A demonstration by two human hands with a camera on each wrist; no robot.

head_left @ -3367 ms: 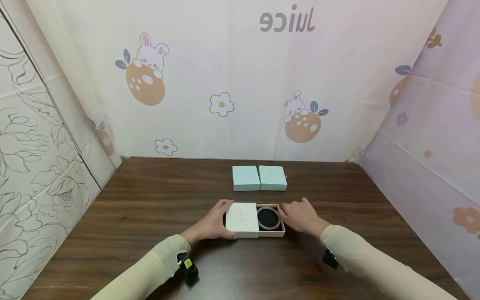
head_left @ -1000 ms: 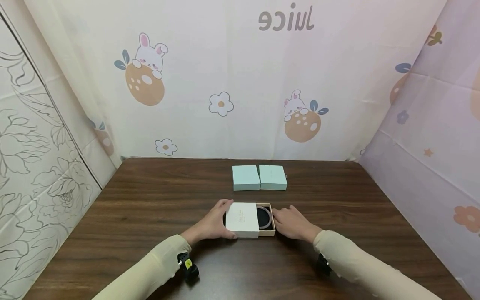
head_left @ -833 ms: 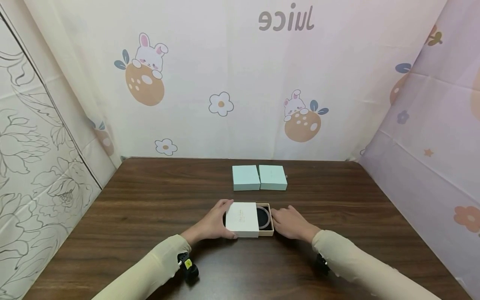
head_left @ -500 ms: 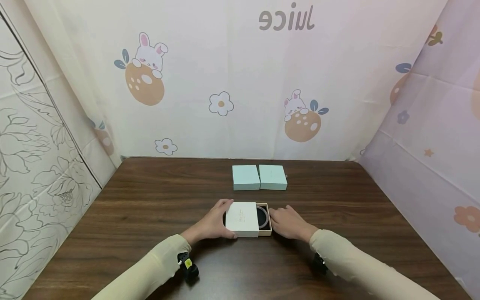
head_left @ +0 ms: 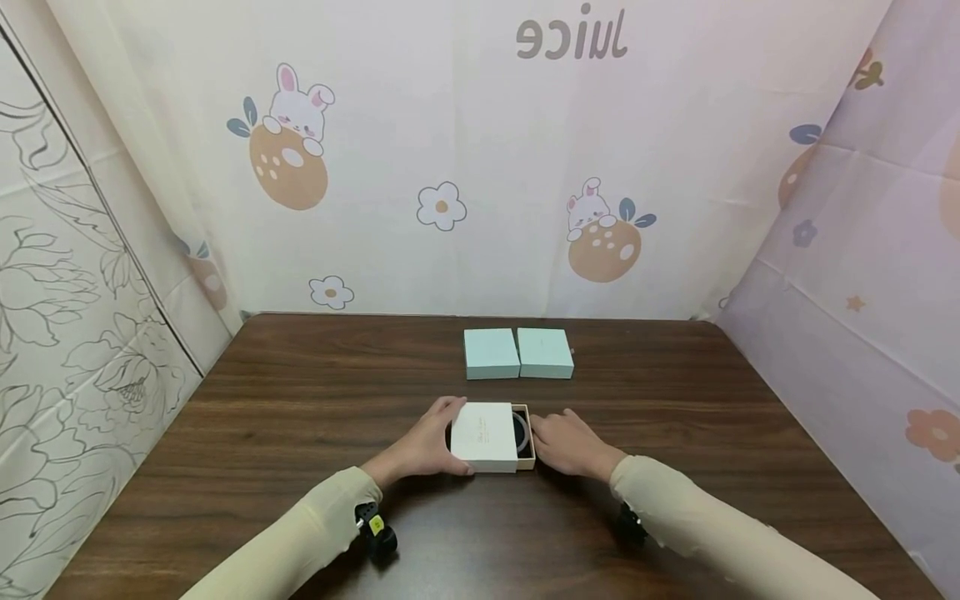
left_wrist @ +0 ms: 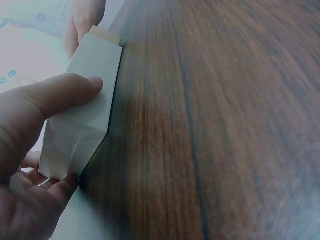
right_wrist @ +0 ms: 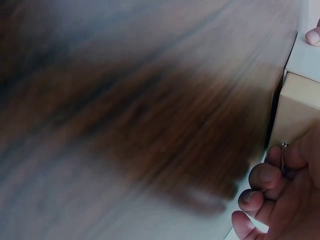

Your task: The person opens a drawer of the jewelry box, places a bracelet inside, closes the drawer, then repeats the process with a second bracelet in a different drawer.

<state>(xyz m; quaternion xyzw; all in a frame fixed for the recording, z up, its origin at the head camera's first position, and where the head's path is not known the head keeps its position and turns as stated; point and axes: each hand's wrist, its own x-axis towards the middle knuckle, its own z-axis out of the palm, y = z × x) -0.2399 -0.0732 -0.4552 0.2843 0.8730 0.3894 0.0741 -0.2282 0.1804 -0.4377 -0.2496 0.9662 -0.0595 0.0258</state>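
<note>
A white drawer-style gift box lies flat on the table, gold lettering on its cover. From its right end sticks out a narrow strip of the cream drawer, where part of a pale bangle shows on black padding. My left hand grips the cover from the left, its thumb along the near side. At the drawer's outer end, my right hand has its fingers curled. In the right wrist view, a small pull on the drawer's end shows between thumb and fingers.
Two pale mint boxes sit side by side behind the white one on the dark wooden table. A printed curtain hangs along the table's back edge, and patterned cloths close off both sides.
The drawer has slid left into the cover, covering more of the bangle. My right hand has moved left with it. My left hand and the cover have stayed in place.
</note>
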